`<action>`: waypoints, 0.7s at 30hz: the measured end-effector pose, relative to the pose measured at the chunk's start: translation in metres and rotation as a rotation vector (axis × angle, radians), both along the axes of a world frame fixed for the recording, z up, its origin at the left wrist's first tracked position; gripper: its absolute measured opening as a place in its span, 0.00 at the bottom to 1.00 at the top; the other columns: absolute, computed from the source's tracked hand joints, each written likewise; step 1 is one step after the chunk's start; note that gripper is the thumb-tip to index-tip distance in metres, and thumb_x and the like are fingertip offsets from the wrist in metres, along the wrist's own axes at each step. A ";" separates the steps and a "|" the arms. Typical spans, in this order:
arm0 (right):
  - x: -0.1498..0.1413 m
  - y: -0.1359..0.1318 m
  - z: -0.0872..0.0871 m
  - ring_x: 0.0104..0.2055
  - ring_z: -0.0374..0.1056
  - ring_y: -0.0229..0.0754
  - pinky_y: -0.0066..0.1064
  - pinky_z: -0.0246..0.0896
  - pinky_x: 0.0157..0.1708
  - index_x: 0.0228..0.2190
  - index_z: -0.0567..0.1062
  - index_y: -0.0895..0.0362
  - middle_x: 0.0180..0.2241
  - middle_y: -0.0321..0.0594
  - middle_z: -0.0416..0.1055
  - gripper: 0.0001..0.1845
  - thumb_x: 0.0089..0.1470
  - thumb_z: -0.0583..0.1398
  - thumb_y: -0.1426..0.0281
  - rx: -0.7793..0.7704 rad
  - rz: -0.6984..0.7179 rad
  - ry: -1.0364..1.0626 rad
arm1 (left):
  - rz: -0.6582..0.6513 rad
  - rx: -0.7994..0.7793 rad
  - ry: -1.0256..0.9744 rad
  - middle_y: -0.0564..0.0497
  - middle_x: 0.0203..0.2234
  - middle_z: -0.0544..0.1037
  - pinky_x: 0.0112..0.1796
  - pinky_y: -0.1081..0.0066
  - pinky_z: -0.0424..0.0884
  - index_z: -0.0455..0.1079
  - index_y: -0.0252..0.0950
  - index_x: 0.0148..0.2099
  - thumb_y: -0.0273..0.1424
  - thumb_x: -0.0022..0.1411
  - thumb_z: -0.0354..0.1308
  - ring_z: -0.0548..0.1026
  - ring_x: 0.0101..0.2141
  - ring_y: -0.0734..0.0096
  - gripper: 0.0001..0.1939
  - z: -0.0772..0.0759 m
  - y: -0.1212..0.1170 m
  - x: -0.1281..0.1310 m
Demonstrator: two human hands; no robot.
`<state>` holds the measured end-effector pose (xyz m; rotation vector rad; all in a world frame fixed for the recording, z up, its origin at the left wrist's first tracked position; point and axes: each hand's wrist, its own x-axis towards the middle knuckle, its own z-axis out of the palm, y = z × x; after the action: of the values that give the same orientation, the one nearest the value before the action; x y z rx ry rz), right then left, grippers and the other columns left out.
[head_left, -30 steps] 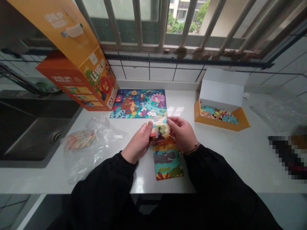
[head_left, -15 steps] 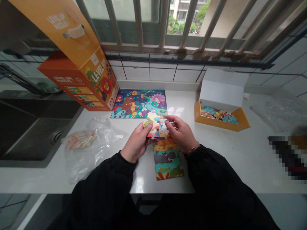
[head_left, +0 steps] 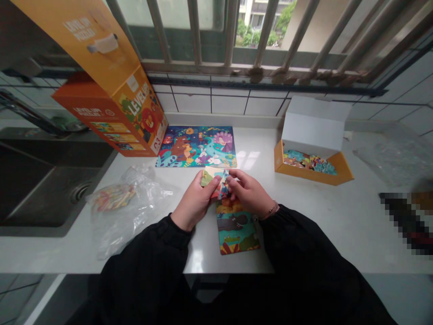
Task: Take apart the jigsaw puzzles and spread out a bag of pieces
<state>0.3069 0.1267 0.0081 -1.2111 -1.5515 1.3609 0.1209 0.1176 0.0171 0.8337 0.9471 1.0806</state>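
Observation:
Several puzzle pieces [head_left: 210, 173] are pinched between the thumb and fingers of my left hand [head_left: 196, 197]. My right hand [head_left: 251, 192] is closed on the right side of those pieces, its thumb and index finger at their edge. Beneath the hands lies a partly joined puzzle [head_left: 237, 225] with a hippo and a crocodile; its upper part is covered by my right hand and the pieces. Behind the hands, a joined dark-blue puzzle [head_left: 194, 146] with a bear, rabbits and a peacock lies flat on the counter.
An orange puzzle box [head_left: 125, 117] stands open at the back left beside the sink [head_left: 43, 194]. A clear plastic bag [head_left: 131, 212] with colourful contents lies at left. A yellow box [head_left: 304, 176] of loose pieces sits at right, near crumpled plastic [head_left: 392, 158].
My right hand has moved left and its fingers have closed on the pieces' right side. My left thumb has slid right across the pieces, which sit slightly lower.

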 end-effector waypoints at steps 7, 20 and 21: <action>-0.012 -0.006 -0.004 0.28 0.72 0.41 0.36 0.73 0.30 0.57 0.69 0.51 0.37 0.38 0.76 0.31 0.70 0.54 0.40 0.042 0.008 0.026 | 0.050 0.370 0.489 0.45 0.44 0.82 0.47 0.64 0.74 0.69 0.39 0.53 0.58 0.73 0.56 0.81 0.44 0.59 0.27 0.000 -0.004 0.005; 0.040 0.005 0.012 0.40 0.76 0.49 0.35 0.63 0.40 0.40 0.81 0.55 0.35 0.45 0.81 0.25 0.74 0.49 0.57 0.284 -0.350 -0.739 | 0.159 -0.113 -0.156 0.48 0.37 0.82 0.39 0.68 0.83 0.72 0.36 0.50 0.45 0.68 0.70 0.82 0.34 0.69 0.20 0.001 0.006 -0.003; 0.043 0.005 0.013 0.38 0.76 0.48 0.34 0.61 0.38 0.36 0.81 0.55 0.33 0.46 0.81 0.25 0.74 0.49 0.57 0.265 -0.343 -0.811 | 0.144 -0.138 -0.161 0.47 0.38 0.83 0.39 0.67 0.84 0.73 0.35 0.49 0.45 0.69 0.69 0.83 0.33 0.69 0.19 0.001 0.007 -0.004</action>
<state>0.3497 0.1317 0.0215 -1.8684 -1.8447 0.4171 0.1166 0.1241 0.0185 0.5638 0.9442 1.1735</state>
